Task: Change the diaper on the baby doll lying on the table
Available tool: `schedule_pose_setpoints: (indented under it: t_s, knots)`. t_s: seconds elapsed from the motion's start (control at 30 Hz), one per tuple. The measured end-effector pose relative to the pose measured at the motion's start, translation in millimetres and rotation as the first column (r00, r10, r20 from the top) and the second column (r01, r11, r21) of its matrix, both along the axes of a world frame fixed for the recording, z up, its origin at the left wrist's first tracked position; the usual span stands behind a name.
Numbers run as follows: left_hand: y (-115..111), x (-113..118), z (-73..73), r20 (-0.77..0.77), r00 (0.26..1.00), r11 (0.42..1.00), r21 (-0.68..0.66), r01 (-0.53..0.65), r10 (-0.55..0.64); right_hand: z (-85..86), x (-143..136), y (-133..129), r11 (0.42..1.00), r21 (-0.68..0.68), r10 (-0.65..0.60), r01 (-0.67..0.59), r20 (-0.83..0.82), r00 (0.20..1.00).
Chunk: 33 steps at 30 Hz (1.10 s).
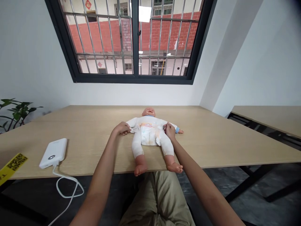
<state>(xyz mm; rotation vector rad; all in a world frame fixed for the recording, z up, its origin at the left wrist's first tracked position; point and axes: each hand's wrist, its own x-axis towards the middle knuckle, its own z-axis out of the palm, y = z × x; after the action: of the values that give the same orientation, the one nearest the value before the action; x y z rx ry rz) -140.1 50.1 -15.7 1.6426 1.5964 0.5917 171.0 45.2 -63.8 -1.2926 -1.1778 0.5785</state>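
A baby doll [149, 112] lies on its back on the table, feet toward me at the near edge. It wears a white top with blue trim and white leg coverings. A white diaper [149, 137] with a coloured print at the waist is around its hips. At the doll's hip on the left side of the view, my left hand [122, 128] is closed, its fingertips pinching the diaper's side. My right hand [169, 130] is curled closed at the opposite hip, beside the doll's sleeve, with the diaper's other side in its fingers, partly hidden.
On the left of the wooden table [91, 135] lies a white power bank [54, 152] with a white cable [68, 196] hanging over the edge. A yellow label [11, 169] sticks out nearby. A plant [18, 111] stands far left; a barred window [135, 47] is ahead.
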Motion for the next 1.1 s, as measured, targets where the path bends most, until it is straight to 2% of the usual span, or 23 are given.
schedule_pose_setpoints:
  t_s: [0.07,0.13,0.27,0.4,0.5,0.57,0.67,0.73,0.83,0.93,1.0,1.03,1.1]
  knots:
    - [1,0,2.9,0.079,0.994,0.991,0.099,-0.085,0.077,-1.0,0,1,1.0,-0.015,-0.018,0.017,-0.013,1.0]
    - [2,1,4.7,0.164,0.982,0.98,0.161,-0.117,0.09,-1.9,0,2,0.999,-0.025,-0.03,0.029,-0.022,0.999]
    - [6,4,1.9,0.393,0.919,0.981,0.169,-0.099,0.026,-1.8,-1,1,0.998,-0.041,-0.049,0.048,-0.037,0.998]
    - [10,5,-5.2,0.465,0.885,0.992,0.11,-0.054,-0.003,0.2,-2,-2,0.997,-0.054,-0.056,0.054,-0.045,0.997]
    - [13,6,-8.8,0.496,0.865,0.987,0.163,-0.009,-0.074,2.0,-2,-3,0.997,-0.053,-0.055,0.052,-0.051,0.997]
    - [14,5,-10.4,0.416,0.907,0.969,0.245,-0.035,-0.073,2.8,-3,-4,0.997,-0.05,-0.055,0.052,-0.056,0.997]
    - [14,3,-12.3,0.229,0.973,0.943,0.317,-0.096,0.022,3.3,-4,-6,0.998,-0.043,-0.058,0.055,-0.067,0.996]
    - [13,1,-13.4,0.12,0.992,0.961,0.267,-0.069,0.038,4.2,-4,-6,0.998,-0.033,-0.062,0.06,-0.075,0.995]
    - [10,0,-14.9,-0.116,0.993,0.991,0.123,0.045,-0.031,10.5,-2,-6,0.997,0.002,-0.083,0.083,-0.087,0.993]
    - [10,2,-16.8,-0.247,0.968,0.992,0.109,0.068,-0.039,27.2,-5,-8,0.987,0.129,-0.08,0.091,-0.09,0.993]
    - [12,2,-18.5,-0.278,0.96,0.99,0.133,0.052,-0.013,43.2,-15,-12,0.968,0.247,0.039,-0.036,-0.005,0.999]
    - [13,3,-19.5,-0.299,0.954,0.989,0.142,0.047,-0.002,51.9,-24,-15,0.948,0.271,0.144,-0.164,0.091,0.985]
    - [15,3,-21.4,-0.339,0.941,0.987,0.152,0.043,0.011,68.5,-48,-22,0.893,0.177,0.345,-0.415,0.324,0.881]
